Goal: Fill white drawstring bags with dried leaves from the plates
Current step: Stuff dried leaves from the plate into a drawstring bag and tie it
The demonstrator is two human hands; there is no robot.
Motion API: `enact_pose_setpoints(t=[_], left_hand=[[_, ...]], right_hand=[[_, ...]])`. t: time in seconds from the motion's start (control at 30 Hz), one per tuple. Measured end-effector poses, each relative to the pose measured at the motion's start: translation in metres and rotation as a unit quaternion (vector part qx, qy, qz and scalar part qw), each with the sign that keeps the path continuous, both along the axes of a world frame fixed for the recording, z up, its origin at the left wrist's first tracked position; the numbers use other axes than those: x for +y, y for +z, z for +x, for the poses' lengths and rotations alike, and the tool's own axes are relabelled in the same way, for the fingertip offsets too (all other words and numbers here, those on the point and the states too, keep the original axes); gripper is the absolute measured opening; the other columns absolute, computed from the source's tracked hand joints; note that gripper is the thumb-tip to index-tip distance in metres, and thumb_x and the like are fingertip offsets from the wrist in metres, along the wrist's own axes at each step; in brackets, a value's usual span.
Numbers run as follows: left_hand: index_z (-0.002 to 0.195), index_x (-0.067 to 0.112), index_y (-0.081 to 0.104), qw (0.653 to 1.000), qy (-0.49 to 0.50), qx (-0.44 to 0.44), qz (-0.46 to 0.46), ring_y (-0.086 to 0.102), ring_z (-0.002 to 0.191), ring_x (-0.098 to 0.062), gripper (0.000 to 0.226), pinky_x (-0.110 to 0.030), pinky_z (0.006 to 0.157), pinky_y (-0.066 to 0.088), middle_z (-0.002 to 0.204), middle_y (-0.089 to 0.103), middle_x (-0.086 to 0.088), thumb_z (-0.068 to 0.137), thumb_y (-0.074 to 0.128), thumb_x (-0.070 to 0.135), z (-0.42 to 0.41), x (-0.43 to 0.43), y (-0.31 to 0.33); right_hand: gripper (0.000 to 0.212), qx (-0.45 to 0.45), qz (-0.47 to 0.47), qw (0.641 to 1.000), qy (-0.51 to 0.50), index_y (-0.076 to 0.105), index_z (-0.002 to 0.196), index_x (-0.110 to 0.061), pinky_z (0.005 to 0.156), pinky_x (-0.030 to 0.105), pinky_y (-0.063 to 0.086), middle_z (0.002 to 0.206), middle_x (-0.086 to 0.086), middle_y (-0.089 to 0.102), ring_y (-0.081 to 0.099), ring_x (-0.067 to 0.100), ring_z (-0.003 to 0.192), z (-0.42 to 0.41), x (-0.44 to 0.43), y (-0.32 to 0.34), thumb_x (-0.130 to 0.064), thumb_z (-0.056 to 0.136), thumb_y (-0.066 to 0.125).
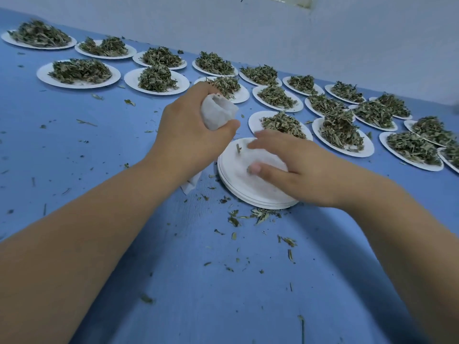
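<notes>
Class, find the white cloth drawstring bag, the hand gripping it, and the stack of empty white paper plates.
white cloth drawstring bag (219,114): head view, bulging side.
left hand (191,136): head view, its back.
stack of empty white paper plates (236,180): head view, top plate.

The person's left forearm (82,244) and right forearm (397,232) are both bare, with no sleeve over them up to the left hand (191,135) and the right hand (298,170), whose thumb (258,168) has a short-trimmed nail and whose fingertips are blurred.
</notes>
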State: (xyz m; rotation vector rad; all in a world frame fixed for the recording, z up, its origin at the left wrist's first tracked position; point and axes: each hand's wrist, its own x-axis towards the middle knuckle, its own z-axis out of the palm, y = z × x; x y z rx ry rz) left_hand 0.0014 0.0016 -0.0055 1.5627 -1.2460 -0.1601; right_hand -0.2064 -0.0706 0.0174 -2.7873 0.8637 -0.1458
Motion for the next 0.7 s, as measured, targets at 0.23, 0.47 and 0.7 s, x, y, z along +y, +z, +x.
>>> enact_pose_setpoints(t=[0.23, 0.47, 0.7], left_hand=[[0.101, 0.035, 0.056, 0.998, -0.009, -0.044, 0.048, 0.059, 0.08, 0.006, 0.029, -0.008, 0.055, 0.04, 0.086, 0.062, 0.016, 0.079, 0.075, 0.038, 0.001, -0.004, -0.012], [0.116, 0.032, 0.054, 0.977, -0.049, -0.17, 0.116, 0.06, 0.096, -0.027, 0.039, -0.041, 0.077, 0.052, 0.104, 0.067, 0.002, 0.082, 0.072, 0.033, -0.008, -0.003, -0.022], [0.117, 0.029, 0.054, 0.975, -0.039, -0.184, 0.119, 0.058, 0.095, -0.029, 0.036, -0.04, 0.075, 0.05, 0.104, 0.066, 0.0, 0.084, 0.069, 0.033, -0.01, -0.004, -0.023]], right_hand=[[0.06, 0.057, 0.046, 0.996, 0.054, 0.053, 0.137, -0.015, 0.113, 0.04, 0.038, 0.156, -0.004, 0.042, 0.043, 0.009, 0.135, 0.028, 0.004, -0.011, -0.06, 0.101, 0.036], [0.068, 0.026, 0.032, 0.998, 0.055, 0.051, 0.149, -0.025, 0.122, 0.021, 0.024, 0.16, -0.009, 0.04, 0.03, -0.002, 0.148, -0.014, 0.023, -0.015, -0.066, 0.097, 0.033], [0.029, -0.173, -0.174, 0.964, 0.103, 0.075, 0.098, -0.003, 0.082, 0.043, 0.056, 0.1, 0.007, 0.075, 0.071, 0.026, 0.104, -0.039, 0.032, -0.046, -0.028, 0.101, 0.061]])
